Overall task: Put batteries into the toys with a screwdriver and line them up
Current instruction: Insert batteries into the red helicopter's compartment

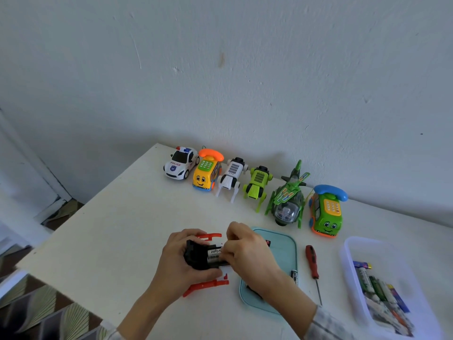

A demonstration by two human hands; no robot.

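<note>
An upturned red-and-black toy is gripped by the left hand near the tabletop's front edge, while a battery is pinched into its open compartment by the right hand's curled fingers. Batteries are being loaded (apparently). Next, the screwdriver, lying right of the teal tray, would be needed to refasten the cover.

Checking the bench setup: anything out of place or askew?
One loose battery straddles the teal tray's right rim beside the screwdriver, away from the clear battery bin. The six finished toys sit in a tidy row.
</note>
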